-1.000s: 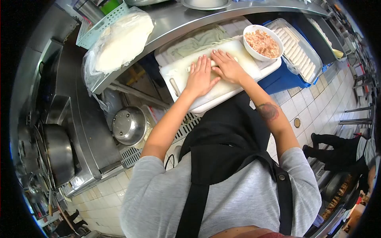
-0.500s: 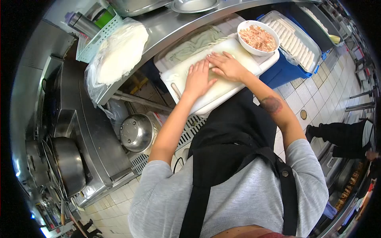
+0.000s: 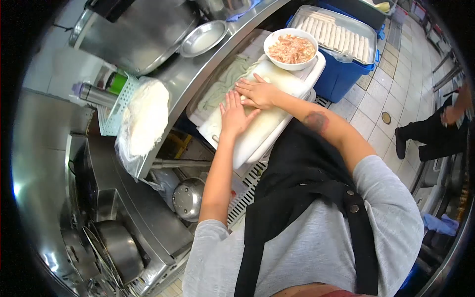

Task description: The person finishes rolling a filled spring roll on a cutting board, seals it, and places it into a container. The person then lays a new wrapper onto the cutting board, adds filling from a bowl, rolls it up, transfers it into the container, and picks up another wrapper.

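Note:
My left hand [image 3: 234, 117] lies flat with its fingers stretched out over the white cutting board [image 3: 257, 136]. Beside it, my right hand [image 3: 258, 94] is also flat, its fingertips meeting those of the left. Something pale, seemingly a strip of dough, shows in part beneath the fingers; the palms hide most of it. Just beyond the board lies a crumpled pale green cloth [image 3: 225, 81]. At the board's far right stands a white bowl [image 3: 269, 49] of orange-pink shredded filling. The end of a thin stick [image 3: 215, 138] pokes out at the board's left edge.
Pale rolls line a clear tray [image 3: 373, 47] on a blue bin [image 3: 336, 76]. On the steel shelf [image 3: 185, 74] sit a large dough slab in plastic [image 3: 146, 116], a metal bowl [image 3: 204, 38] and a big pot [image 3: 133, 39]. Another person [image 3: 435, 126] stands at right.
My view has turned, so the board and bowls appear further left and the big pot shows more. Both hands remain flat on the board, shifted slightly. The other person's arm has moved.

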Demonstrator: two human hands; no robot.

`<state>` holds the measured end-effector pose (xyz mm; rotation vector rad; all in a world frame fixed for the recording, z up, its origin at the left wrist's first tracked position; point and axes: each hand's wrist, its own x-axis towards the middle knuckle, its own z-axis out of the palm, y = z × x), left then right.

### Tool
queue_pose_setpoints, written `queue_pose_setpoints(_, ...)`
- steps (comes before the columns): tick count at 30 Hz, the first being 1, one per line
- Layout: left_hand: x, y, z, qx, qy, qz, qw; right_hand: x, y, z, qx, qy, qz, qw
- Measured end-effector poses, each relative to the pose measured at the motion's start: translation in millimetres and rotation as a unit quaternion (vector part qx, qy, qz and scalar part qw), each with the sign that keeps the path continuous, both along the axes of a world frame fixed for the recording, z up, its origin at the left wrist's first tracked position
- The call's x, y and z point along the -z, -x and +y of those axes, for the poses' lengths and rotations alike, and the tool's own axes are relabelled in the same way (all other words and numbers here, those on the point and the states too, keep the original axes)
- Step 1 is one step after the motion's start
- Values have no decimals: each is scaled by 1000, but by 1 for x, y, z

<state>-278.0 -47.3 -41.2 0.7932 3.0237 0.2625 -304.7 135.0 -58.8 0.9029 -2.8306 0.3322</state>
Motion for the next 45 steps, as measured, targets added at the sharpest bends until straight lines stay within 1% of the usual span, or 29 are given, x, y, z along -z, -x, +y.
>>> queue_pose_setpoints(2,-5,19,-4,-2,5,-40,999,-3,17,-7,19,-13,-7,1000)
queue_pose_setpoints(3,-7,21,-5,0,-5,-39,999,-1,21,-7,28,-20,-11,999)
queue_pose_setpoints(5,-3,13,-5,15,-13,-21,1000,8,15,-5,26,6,10,1000)
queue_pose_setpoints(7,1,-10,-10,37,-17,2,999,11,-8,-2,23,13,17,999)
queue_pose_setpoints(9,0,-50,-9,66,-19,36,997,0,-52,8,24,-1,13,1000)
queue_pose_setpoints(12,-4,-112,-4,77,-53,35,995,-1,-110,17,33,40,44,998)
queue_pose_setpoints(15,-6,-154,-1,30,-98,38,994,-8,-127,14,31,67,61,995)
queue_pose_setpoints(18,-7,-165,-10,-5,-156,71,985,-12,-104,12,19,86,72,994)
queue_pose_setpoints(19,-10,-164,-14,-10,-186,81,979,-14,-99,12,22,63,125,990)
queue_pose_setpoints(22,-17,-150,-30,-41,-191,116,974,-22,-75,9,-20,-52,-60,997)
queue_pose_setpoints(25,-22,-135,-36,-92,-194,95,972,-16,-79,18,-28,-24,22,999)
queue_pose_setpoints(28,-23,-115,-33,-77,-217,93,969,-53,-100,53,-1,48,-51,998)
queue_pose_setpoints(29,-18,-107,-30,-81,-245,59,964,-63,-104,72,13,86,-75,993)
queue_pose_setpoints(31,-11,-92,-18,-71,-243,34,967,-95,-111,117,73,127,-92,985)
queue_pose_setpoints(32,-8,-84,-11,-67,-241,22,968,-103,-107,144,105,152,-78,980)
queue_pose_setpoints(33,-8,-77,-2,-62,-209,4,976,-113,-100,171,138,173,-62,973)
queue_pose_setpoints(34,-8,-68,7,-51,-197,-3,979,-119,-87,200,158,177,2,971)
queue_pose_setpoints(35,-7,-60,15,-41,-184,-11,982,-126,-71,230,171,197,28,965)
queue_pose_setpoints(36,-5,-53,23,-30,-170,-19,985,-129,-48,262,200,194,43,959)
queue_pose_setpoints(37,-2,-46,29,-15,-159,-26,987,-139,-28,285,256,203,47,944)
queue_pose_setpoints(38,0,-43,34,-16,-137,-28,990,-133,3,317,299,212,33,930)
queue_pose_setpoints(39,0,-41,39,-17,-113,-30,993,-126,34,349,318,186,54,928)
queue_pose_setpoints(40,1,-40,43,-17,-87,-31,996,-107,70,383,334,156,93,925)
queue_pose_setpoints(42,-2,-38,46,-20,-82,-41,996,-78,134,435,385,99,94,913)
queue_pose_setpoints(45,-10,-36,51,-30,-66,-61,996,-35,215,488,439,36,82,894)
